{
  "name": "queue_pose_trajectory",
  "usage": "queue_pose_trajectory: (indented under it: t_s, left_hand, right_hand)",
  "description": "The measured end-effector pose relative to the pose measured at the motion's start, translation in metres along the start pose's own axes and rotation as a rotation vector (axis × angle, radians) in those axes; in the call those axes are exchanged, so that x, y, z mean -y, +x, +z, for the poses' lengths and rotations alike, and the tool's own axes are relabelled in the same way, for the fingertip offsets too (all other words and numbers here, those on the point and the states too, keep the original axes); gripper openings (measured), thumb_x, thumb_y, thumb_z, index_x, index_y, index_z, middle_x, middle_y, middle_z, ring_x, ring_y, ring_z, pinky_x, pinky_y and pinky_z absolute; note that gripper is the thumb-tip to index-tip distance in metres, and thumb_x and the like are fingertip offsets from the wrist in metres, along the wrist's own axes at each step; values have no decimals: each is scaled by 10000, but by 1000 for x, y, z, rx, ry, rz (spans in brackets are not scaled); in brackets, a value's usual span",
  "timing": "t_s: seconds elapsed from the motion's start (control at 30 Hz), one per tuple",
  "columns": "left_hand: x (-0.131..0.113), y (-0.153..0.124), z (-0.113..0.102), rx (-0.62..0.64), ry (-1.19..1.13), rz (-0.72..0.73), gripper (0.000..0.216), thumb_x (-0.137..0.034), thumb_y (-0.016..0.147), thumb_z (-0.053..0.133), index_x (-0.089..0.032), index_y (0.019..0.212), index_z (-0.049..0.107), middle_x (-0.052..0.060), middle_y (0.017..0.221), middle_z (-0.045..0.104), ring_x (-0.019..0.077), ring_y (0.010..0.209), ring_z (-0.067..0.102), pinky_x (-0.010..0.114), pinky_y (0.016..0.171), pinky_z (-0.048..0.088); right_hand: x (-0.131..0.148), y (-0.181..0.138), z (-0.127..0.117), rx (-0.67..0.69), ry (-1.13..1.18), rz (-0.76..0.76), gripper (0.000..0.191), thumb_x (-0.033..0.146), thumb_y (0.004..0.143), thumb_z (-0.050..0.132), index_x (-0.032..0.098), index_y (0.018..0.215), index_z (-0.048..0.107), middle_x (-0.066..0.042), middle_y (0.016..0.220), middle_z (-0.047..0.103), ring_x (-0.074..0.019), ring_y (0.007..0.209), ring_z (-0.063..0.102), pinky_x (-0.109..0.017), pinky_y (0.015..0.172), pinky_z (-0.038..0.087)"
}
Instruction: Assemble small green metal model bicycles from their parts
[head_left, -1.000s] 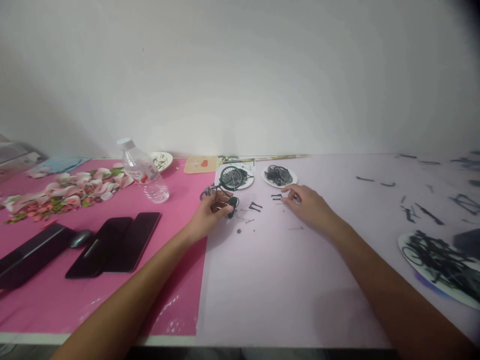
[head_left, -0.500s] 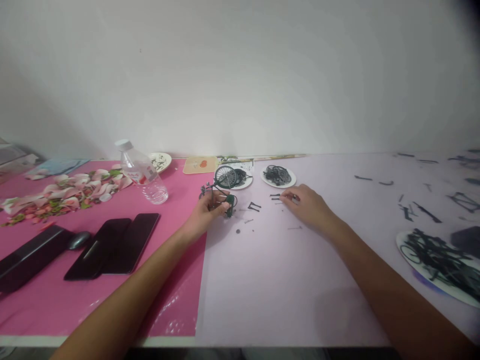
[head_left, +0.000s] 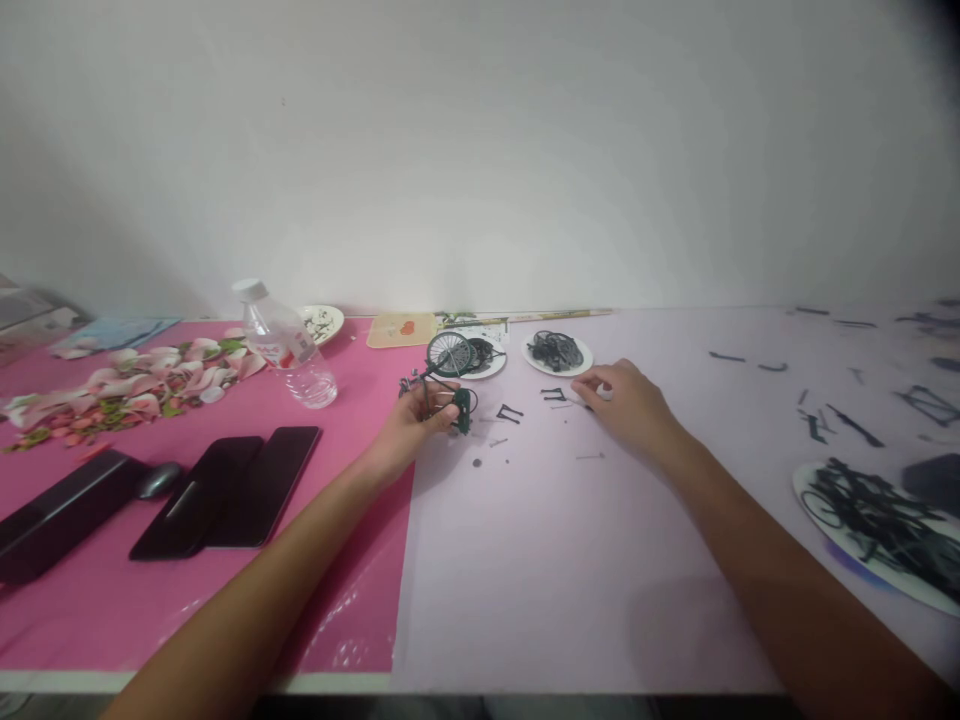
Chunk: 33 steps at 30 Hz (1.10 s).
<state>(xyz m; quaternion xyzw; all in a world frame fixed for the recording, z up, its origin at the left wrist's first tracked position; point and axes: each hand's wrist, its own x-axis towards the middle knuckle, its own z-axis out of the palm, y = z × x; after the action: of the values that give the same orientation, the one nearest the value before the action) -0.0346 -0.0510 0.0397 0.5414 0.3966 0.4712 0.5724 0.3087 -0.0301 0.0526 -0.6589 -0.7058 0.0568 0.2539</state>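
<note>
My left hand [head_left: 405,430] is closed round a small dark model bicycle [head_left: 444,385], holding it upright with one spoked wheel raised over the seam between the pink and pale table covers. My right hand [head_left: 626,405] rests on the pale cover, fingers pinched together near tiny black parts [head_left: 553,394]; what they pinch is too small to name. A black U-shaped piece [head_left: 510,412] lies between my hands. Behind stand two small white plates: one holding wheels [head_left: 491,368], one with tangled black parts [head_left: 581,361].
On the pink cover [head_left: 112,610] lie a tilted plastic water bottle [head_left: 281,343], pink petals [head_left: 127,385], two dark phones [head_left: 229,488], a mouse [head_left: 159,479] and a black bar. At the right sits a large plate [head_left: 806,490] with black parts, with loose pieces scattered behind it.
My left hand has lifted and tipped the model bicycle more upright, its wheel now higher. My right hand shifted slightly right and back, and its fingers have drawn together.
</note>
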Motion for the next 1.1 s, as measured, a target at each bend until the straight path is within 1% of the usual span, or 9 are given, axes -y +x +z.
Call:
queue_pose_trajectory:
  t_s: [0.1, 0.17, 0.27, 0.33, 0.57, 0.67, 0.8, 1.0, 1.1]
  left_hand:
    - [1, 0, 0, 0, 16, 6, 482, -411, 817, 847, -184, 1203, 668, 75, 1059, 700, 177, 896, 681, 310, 802, 548]
    - [1, 0, 0, 4, 22, 6, 484, -414, 820, 841, -183, 1207, 664, 78, 1058, 701, 181, 893, 682, 311, 796, 548]
    - [1, 0, 1, 7, 39, 8, 489, -422, 821, 838, -179, 1206, 659, 79, 1037, 704, 185, 882, 684, 317, 783, 549]
    - [0, 0, 2, 3, 58, 13, 489, -429, 820, 835, -174, 1199, 661, 79, 1018, 707, 184, 866, 685, 320, 777, 553]
    - [1, -1, 6, -73, 167, 10, 461, -477, 811, 829, -172, 1118, 669, 83, 1092, 677, 159, 845, 669, 315, 778, 567]
    - [3, 0, 6, -85, 160, -5, 468, -495, 805, 829, -173, 1099, 660, 78, 1102, 670, 154, 848, 662, 307, 775, 565]
    - [0, -1, 7, -77, 135, -12, 507, -502, 808, 825, -173, 1151, 651, 59, 1023, 668, 158, 839, 660, 312, 774, 561]
    - [-3, -2, 5, -94, 146, -6, 514, -501, 832, 803, -195, 1213, 643, 50, 1015, 659, 154, 832, 654, 303, 745, 550]
    - [-1, -1, 1, -106, 167, 3, 491, -494, 842, 796, -198, 1207, 655, 47, 1025, 654, 152, 850, 640, 299, 763, 544]
  right_hand:
    - [0, -1, 1, -38, 29, -21, 299, 506, 967, 580, 266, 944, 758, -76, 1024, 627, -241, 865, 612, -374, 770, 471]
    - [1, -1, 2, -47, 72, -64, 279, 483, 968, 585, 258, 935, 747, -84, 1016, 637, -278, 979, 599, -403, 848, 479]
    - [3, -2, 2, -34, 131, -124, 255, 455, 970, 592, 249, 926, 736, -103, 1024, 662, -323, 1133, 544, -459, 970, 461]
    - [4, -2, 2, -21, 149, -127, 254, 456, 971, 592, 250, 932, 734, -109, 1039, 668, -335, 1157, 531, -484, 998, 450]
    - [7, -2, 3, 0, 176, -134, 236, 445, 963, 613, 248, 936, 740, -107, 1038, 684, -334, 1157, 533, -483, 999, 444]
    - [7, -3, 4, -6, 189, -150, 222, 435, 965, 616, 252, 934, 739, -93, 1004, 694, -322, 1144, 538, -474, 998, 443]
    - [4, 0, -2, -37, 175, -163, 202, 414, 961, 617, 258, 924, 740, -85, 999, 707, -322, 1140, 544, -481, 992, 445]
    - [-7, 9, -13, -149, 131, -139, 176, 404, 936, 628, 261, 888, 720, -78, 942, 731, -338, 1126, 550, -489, 939, 470]
    - [-7, 9, -12, -147, 122, -148, 186, 410, 937, 621, 262, 880, 718, -81, 941, 738, -340, 1119, 555, -502, 947, 470]
